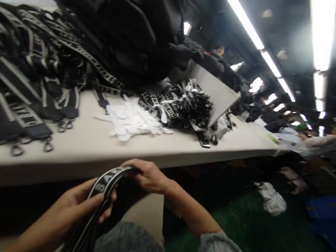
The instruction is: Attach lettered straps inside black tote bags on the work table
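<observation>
A black webbing strap [106, 180] with white edge lines and white letters runs between my two hands, in front of the table's edge. My left hand [80, 205] is closed around it, thumb on top, and its folded lengths hang down below that hand. Higher and to the right, my right hand [146, 175] pinches the upper end of the strap. On the table beyond lie a heap of white flat tabs [135, 118] and a bundle of similar lettered straps [186, 103]. More straps with metal rings [24, 120] spread over the left side.
The long pale table [91, 149] stretches away to the right. Black fabric [122, 22] is piled at its back, beside a tilted white board [212, 86]. A phone-like dark object [203, 140] lies near the edge. A white bag [271, 199] lies on the green floor; another person [322, 143] is farther off.
</observation>
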Motion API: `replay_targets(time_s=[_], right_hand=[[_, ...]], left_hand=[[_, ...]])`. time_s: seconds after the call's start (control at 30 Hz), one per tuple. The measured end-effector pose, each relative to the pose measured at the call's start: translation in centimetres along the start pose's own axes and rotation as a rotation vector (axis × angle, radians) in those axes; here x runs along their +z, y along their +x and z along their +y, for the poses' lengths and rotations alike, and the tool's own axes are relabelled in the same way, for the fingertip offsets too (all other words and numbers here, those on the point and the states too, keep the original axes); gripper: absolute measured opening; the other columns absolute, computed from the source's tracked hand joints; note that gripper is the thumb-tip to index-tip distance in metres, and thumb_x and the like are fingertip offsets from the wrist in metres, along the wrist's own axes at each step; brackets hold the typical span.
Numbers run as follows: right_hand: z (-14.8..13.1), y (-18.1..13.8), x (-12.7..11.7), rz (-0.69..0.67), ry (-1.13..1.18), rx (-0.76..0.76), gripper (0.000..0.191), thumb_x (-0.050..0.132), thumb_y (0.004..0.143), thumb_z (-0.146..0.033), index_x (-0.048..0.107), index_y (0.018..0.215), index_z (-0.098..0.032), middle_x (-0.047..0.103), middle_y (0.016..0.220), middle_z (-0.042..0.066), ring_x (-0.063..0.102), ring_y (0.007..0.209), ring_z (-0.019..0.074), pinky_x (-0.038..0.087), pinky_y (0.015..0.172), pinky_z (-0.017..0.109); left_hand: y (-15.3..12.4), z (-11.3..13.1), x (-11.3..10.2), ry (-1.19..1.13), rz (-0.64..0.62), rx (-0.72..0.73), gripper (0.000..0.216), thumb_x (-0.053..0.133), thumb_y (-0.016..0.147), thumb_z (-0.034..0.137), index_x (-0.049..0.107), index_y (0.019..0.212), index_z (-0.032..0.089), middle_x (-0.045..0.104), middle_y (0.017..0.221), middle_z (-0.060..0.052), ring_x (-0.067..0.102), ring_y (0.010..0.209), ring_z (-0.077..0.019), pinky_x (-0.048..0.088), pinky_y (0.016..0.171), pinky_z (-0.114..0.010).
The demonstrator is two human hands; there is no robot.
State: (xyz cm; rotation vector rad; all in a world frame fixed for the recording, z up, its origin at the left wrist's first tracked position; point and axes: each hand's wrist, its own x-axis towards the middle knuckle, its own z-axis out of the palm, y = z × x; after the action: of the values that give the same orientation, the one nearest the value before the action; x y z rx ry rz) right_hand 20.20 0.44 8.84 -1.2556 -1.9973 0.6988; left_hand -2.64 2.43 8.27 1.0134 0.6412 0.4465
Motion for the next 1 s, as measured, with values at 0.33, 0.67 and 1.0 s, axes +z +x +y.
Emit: replay_targets(time_s=[0.33, 0.67, 1.0], right_hand=[[-0.3, -0.6, 0.3, 0.229, -0.266, -0.011, 0.043, 0.05, 0.071, 0.002, 0.066, 0.105, -0.018, 0.059, 0.091, 0.006, 0.052, 0.089, 0.0207, 0.044, 0.084, 0.035], [-2.6, -3.5, 6.6, 0.012, 0.021, 0.077, 0.049, 0.072, 0.081, -0.039, 0.057, 0.124, -0.023, 0.06, 0.11, 0.008, 0.054, 0.101, 0.0229, 0.045, 0.092, 0.038], [-2.1, -0.4, 8.7, 0.247, 0.652, 0.238, 0.044, 0.071, 0.081, -0.037, 0.057, 0.12, -0.022, 0.064, 0.109, 0.005, 0.058, 0.101, 0.0213, 0.045, 0.094, 0.035]], left_hand=[[2.5, -3.3, -3.3, 0.725, 0.23, 0.247, 0.022, 0.055, 0.088, 0.034, 0.064, 0.101, 0.019, 0.066, 0.079, -0.002, 0.064, 0.071, -0.0205, 0.051, 0.067, -0.031], [2.0, -0.4, -2.0, 0.62, 0.666, 0.808, 0.019, 0.052, 0.087, 0.01, 0.064, 0.097, 0.021, 0.061, 0.114, -0.006, 0.06, 0.107, -0.0201, 0.047, 0.098, -0.035], [2.1, 1.5, -1.8, 0.648, 0.448, 0.649, 0.034, 0.057, 0.083, 0.011, 0.065, 0.114, 0.023, 0.067, 0.11, -0.003, 0.065, 0.096, -0.0175, 0.05, 0.09, -0.027]])
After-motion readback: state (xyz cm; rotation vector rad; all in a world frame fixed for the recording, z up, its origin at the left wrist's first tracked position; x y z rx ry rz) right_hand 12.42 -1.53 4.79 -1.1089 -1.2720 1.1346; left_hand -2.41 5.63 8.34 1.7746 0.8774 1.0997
